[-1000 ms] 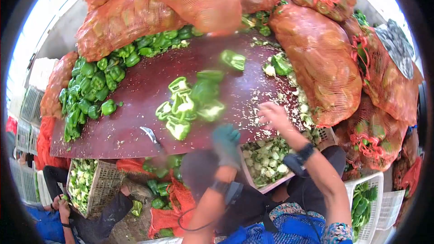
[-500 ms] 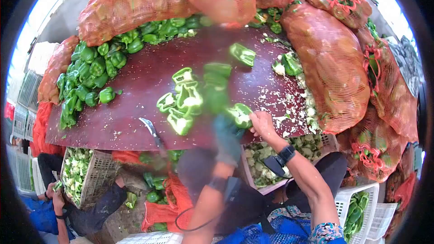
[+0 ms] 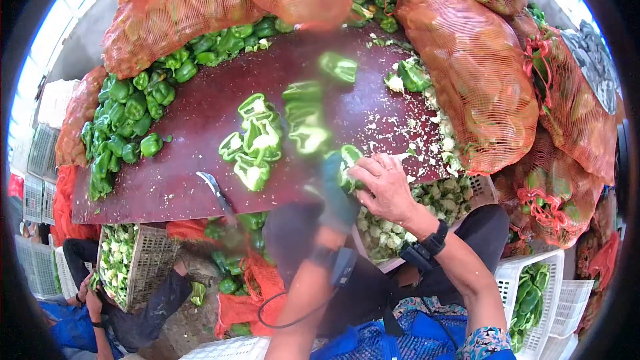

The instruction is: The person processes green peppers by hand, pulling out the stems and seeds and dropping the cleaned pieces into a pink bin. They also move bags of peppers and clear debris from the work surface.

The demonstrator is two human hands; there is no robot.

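Note:
A dark red board [image 3: 193, 140] carries a heap of cut green pepper pieces [image 3: 257, 143] at its middle. At the board's near edge, my left hand [image 3: 337, 193], in a teal glove, and my bare right hand [image 3: 385, 187] meet on one green pepper half [image 3: 349, 157]. The glove grips it from the left and my right fingers close over it from the right. A knife [image 3: 215, 188] lies alone on the board's front edge, left of both hands.
Whole green peppers [image 3: 127, 120] are piled at the board's left. Red mesh sacks [image 3: 467, 73] ring the back and right. A crate of pale pepper cores [image 3: 433, 200] sits under my hands. Another person [image 3: 100, 293] crouches lower left by a basket [image 3: 143, 263].
My right hand swept in from the right, took the pepper half and drew it to the board's near edge. My gloved left hand rose to meet it.

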